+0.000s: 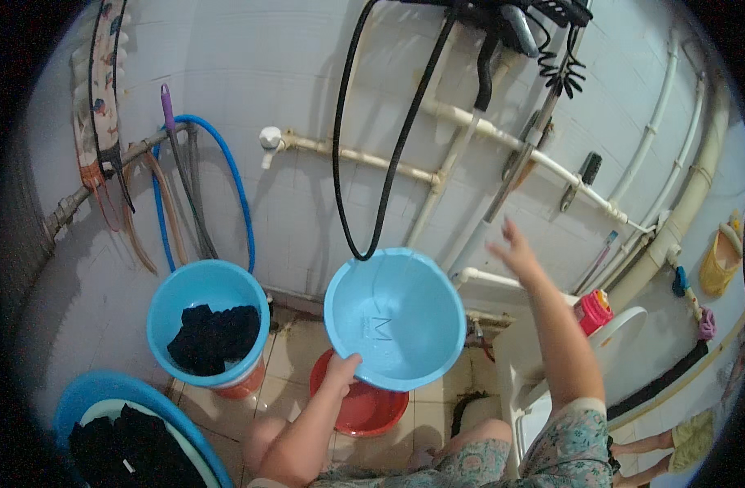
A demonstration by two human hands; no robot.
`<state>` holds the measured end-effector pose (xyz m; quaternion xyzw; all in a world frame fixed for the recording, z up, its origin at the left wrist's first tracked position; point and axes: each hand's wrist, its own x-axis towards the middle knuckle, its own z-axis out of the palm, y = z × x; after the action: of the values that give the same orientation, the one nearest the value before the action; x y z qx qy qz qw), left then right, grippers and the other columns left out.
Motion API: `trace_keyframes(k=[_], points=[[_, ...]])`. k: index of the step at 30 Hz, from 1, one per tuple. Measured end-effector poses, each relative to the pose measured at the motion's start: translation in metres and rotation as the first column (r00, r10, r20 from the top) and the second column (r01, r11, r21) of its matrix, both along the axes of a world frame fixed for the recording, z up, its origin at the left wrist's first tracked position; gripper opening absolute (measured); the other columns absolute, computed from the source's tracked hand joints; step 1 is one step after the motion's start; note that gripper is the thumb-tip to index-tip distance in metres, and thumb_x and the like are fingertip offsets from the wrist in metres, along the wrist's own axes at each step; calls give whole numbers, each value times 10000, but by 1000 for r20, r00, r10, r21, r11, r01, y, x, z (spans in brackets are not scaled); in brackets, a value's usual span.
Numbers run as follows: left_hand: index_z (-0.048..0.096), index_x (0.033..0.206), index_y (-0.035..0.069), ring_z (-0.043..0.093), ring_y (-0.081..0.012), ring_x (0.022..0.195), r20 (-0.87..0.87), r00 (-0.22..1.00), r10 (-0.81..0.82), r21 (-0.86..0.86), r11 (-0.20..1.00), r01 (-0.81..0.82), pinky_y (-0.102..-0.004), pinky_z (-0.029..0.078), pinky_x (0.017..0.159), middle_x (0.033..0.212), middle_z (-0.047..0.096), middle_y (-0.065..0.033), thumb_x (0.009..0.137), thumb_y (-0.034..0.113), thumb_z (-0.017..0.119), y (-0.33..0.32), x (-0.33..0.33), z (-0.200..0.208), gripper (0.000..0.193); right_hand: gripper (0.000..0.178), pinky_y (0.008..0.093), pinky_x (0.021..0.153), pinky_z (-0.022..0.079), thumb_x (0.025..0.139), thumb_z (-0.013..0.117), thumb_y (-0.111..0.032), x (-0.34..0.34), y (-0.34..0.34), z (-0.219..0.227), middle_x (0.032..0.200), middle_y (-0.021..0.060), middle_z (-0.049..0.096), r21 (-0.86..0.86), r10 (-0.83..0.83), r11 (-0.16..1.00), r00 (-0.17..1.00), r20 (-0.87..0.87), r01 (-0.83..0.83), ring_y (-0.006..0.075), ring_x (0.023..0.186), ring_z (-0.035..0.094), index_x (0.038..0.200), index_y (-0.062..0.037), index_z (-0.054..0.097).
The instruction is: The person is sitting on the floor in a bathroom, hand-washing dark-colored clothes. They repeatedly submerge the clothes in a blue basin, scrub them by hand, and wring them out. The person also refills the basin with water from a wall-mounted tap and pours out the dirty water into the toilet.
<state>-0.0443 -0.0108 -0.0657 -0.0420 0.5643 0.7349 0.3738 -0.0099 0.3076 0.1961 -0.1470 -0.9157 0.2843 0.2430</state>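
Observation:
My left hand (344, 374) grips the near-left rim of a light blue plastic basin (421, 313). The basin is tilted toward me, so its inside shows, with a dark printed mark on the bottom. Beneath it on the floor sits a red basin (372, 411), partly covered by the blue one. My right hand (515, 256) is raised beyond the basin's right side, near the wall pipes. Its fingers are apart, and I see nothing in them. A black hose loop (364, 254) hangs down to the basin's far rim; whether they touch I cannot tell.
At left, a blue bucket (162, 346) holds dark cloth (214, 337). Nearer, a large blue tub (83, 390) holds more dark cloth. A white tap (270, 138) and pipes run along the tiled wall. To the right stand a white toilet (519, 358) and a red container (592, 313).

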Motion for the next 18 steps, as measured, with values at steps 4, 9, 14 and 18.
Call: trace_keyframes(k=[4, 9, 14, 18], points=[[423, 1195, 16, 513, -239, 986, 150, 986, -72, 277, 960, 28, -369, 455, 753, 1086, 525, -107, 716, 134, 571, 8, 8, 1, 515, 879, 425, 1015, 285, 719, 680, -422, 101, 10, -107, 1344, 234, 303, -276, -260, 909, 943, 209, 312, 341, 1250, 306, 1349, -5, 231], [454, 1143, -37, 526, -229, 933, -38, 999, 16, 186, 983, -8, -345, 456, 732, 1059, 528, -116, 712, 111, 561, 4, 14, 27, 469, 650, 388, 892, 423, 793, 626, -326, 138, -14, -131, 1178, 158, 472, -745, 101, 635, 935, 340, 202, 254, 1047, 501, 1286, -27, 326], [506, 1081, -42, 573, -214, 785, -293, 955, 38, 32, 999, -30, -317, 461, 704, 924, 583, -109, 726, 102, 540, -11, 1, 47, 384, 590, 433, 870, 443, 804, 607, -281, 120, -19, -217, 1184, 151, 492, -933, 86, 317, 975, 206, 170, 285, 1054, 500, 1272, -27, 354], [495, 1132, -47, 571, -204, 848, -500, 862, 85, -5, 995, -101, -312, 451, 749, 995, 585, -123, 728, 98, 545, -36, -5, 45, 432, 505, 373, 849, 480, 814, 591, -233, 116, -74, -254, 1117, 125, 536, -957, 91, 172, 964, 251, 233, 230, 982, 553, 1233, -35, 390]])
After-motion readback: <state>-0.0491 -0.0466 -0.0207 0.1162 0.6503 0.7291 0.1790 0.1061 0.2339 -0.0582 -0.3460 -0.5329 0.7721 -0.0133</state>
